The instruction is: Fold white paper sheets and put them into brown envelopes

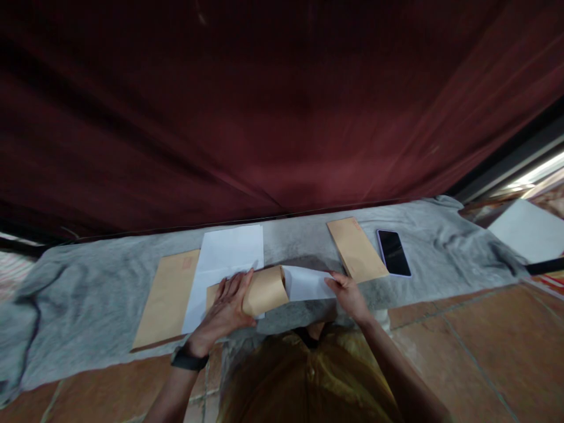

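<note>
My left hand (229,302) lies across a brown paper envelope (267,291), fingers over its upper part and thumb near its lower edge, holding it. The envelope's right end gapes open and bulges. In my right hand (350,294) the right end of a folded white sheet of paper (308,284) is pinched between thumb and fingers. The sheet's left end meets the envelope's mouth; how far it reaches inside is hidden. Beneath the left hand and envelope is a stack of white paper (231,247). A black watch (189,358) is on my left wrist.
A grey cloth (88,294) covers the long narrow surface. More brown envelopes lie at the left (165,299) and right (356,249). A phone (393,252) rests beside the right one. A dark red curtain (282,117) hangs behind; tiled floor (476,335) shows in front.
</note>
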Demonstrator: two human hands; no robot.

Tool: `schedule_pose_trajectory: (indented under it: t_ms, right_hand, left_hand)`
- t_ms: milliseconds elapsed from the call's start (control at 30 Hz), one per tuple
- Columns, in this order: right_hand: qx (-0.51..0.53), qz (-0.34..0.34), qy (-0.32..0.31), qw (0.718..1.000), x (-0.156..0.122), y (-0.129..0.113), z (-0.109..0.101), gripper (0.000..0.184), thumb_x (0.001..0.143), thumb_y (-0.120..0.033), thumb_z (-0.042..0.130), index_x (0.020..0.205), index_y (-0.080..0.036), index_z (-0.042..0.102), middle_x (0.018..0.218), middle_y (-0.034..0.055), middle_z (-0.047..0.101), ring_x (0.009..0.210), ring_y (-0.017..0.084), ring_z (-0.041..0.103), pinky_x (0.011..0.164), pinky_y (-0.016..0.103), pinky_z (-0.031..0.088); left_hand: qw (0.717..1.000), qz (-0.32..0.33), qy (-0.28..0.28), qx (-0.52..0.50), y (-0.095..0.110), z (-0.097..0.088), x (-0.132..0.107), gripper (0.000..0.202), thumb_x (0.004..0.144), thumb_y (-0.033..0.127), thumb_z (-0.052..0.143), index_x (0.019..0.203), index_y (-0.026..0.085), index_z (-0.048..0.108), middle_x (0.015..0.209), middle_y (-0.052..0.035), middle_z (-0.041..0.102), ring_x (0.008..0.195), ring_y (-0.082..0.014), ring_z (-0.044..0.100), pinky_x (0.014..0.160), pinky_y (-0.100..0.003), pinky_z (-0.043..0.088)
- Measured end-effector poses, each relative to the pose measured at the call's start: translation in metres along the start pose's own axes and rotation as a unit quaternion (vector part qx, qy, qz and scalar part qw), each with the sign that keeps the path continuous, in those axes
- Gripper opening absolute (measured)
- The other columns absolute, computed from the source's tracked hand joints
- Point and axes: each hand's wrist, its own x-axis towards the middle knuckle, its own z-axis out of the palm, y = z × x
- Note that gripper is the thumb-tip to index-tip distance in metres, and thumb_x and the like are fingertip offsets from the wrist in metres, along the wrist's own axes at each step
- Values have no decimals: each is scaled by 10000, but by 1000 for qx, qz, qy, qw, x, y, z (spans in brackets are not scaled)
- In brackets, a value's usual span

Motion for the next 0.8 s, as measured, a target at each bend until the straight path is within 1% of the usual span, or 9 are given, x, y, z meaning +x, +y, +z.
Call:
schedule_pose_trajectory:
  t_ms: [100, 200, 300, 467, 567, 700, 800]
  right_hand:
    - [-22, 1, -22, 1000, 4, -3, -4, 380, 824, -549, 599, 786, -198, 737, 762, 34, 715, 744, 224, 630, 685, 318, 512]
    - [-27, 4, -45, 999, 10, -3, -6, 334, 817, -501, 609, 758, -195, 729, 711, 16, 691, 687, 198, 601, 631, 289, 484]
    - [-25, 9, -58, 998, 16, -1, -7, 300, 806, -467, 616, 741, -193, 721, 681, 2, 672, 658, 180, 578, 604, 272, 459]
    - [-44, 4, -109, 993, 25, 3, -5, 269, 812, -413, 585, 728, -188, 707, 637, -16, 626, 599, 155, 528, 553, 254, 401]
    - [-61, -5, -121, 991, 30, 4, -4, 236, 803, -371, 571, 688, -193, 674, 617, -18, 595, 580, 145, 505, 543, 252, 377]
    - [-35, -10, -128, 991, 35, 4, 1, 225, 793, -371, 574, 661, -200, 637, 616, -25, 578, 578, 137, 495, 551, 251, 376]
    - [-19, -4, -129, 991, 34, 4, 13, 221, 759, -378, 584, 619, -207, 597, 577, -35, 547, 576, 131, 471, 540, 240, 354]
  left_hand:
    - [1000, 7, 7, -4, -1, 0, 0, 1339, 586, 373, 836, 1603, 263, -28, 1563, -161, 358, 1474, -388, 296, 1213, -591, 162]
    - [1000, 1, 0, 1, 0, 0, 0, 1337, 584, 359, 834, 1601, 258, -29, 1566, -163, 349, 1479, -389, 285, 1215, -589, 156]
    - [1000, -3, -4, 4, 0, -1, 0, 1327, 584, 354, 829, 1600, 250, -19, 1566, -164, 350, 1481, -384, 284, 1218, -581, 150]
    - [1000, 0, -4, -2, -1, 1, 1, 1330, 587, 352, 825, 1596, 266, -39, 1564, -159, 355, 1481, -380, 286, 1214, -585, 148]
    - [1000, 1, -3, 0, -2, 1, 1, 1335, 587, 347, 825, 1596, 269, -46, 1564, -158, 351, 1479, -381, 286, 1213, -586, 146]
    - [1000, 5, -2, 0, -2, 1, 0, 1331, 602, 353, 821, 1596, 283, -61, 1568, -146, 342, 1483, -379, 275, 1217, -583, 142]
    - [1000, 4, -5, 1, -2, 1, 0, 1338, 602, 361, 825, 1597, 281, -65, 1571, -144, 330, 1490, -371, 263, 1223, -579, 129]
